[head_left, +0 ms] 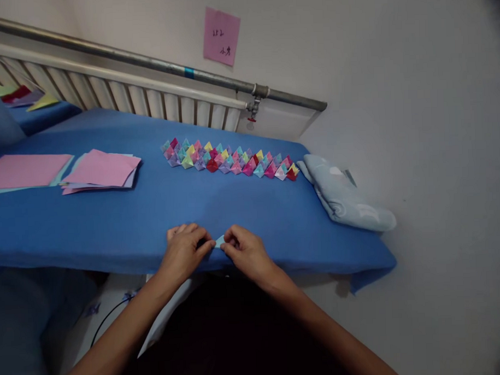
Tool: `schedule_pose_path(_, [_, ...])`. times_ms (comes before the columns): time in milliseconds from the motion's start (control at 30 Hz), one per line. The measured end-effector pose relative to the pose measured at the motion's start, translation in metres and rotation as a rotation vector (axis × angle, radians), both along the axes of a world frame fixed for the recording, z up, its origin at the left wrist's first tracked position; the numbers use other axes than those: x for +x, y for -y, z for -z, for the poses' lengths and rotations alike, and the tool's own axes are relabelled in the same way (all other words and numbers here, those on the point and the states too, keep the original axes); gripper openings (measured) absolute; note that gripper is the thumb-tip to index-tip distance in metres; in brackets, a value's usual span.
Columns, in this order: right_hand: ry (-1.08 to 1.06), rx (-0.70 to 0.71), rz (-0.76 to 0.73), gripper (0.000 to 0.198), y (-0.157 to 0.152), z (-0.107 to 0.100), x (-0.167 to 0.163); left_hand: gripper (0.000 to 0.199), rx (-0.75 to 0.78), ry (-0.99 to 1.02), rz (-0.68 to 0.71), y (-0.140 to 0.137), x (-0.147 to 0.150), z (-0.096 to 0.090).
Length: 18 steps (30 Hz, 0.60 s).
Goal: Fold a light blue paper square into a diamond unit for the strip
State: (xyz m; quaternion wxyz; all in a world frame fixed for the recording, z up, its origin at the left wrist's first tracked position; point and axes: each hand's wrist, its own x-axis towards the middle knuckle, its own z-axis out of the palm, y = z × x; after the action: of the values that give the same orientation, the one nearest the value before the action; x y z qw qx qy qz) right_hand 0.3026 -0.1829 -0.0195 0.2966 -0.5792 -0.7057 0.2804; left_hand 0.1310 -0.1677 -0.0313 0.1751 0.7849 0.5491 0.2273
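Soft even light, dark warped corners

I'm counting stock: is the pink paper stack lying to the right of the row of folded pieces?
No, the pink stack lies on the blue cloth to the left of the folded row; a light blue bundle lies to its right.

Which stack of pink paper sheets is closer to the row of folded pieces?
The messy pink stack, right of the flat pink sheets at the table's left edge, lies closer to the folded pieces.

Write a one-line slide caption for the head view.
Both hands, left hand and right hand, pinch a small light-blue paper piece on the blue table, before rows of folded paper pieces.
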Motion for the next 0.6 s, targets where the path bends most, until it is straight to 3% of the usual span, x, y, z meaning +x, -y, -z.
schedule_pose_path(600, [0.05,-0.012,-0.011,0.015,-0.007,-0.0031,0.0015,0.012,-0.001,-0.049,0.021,-0.0014,-0.0017,-0.0015])
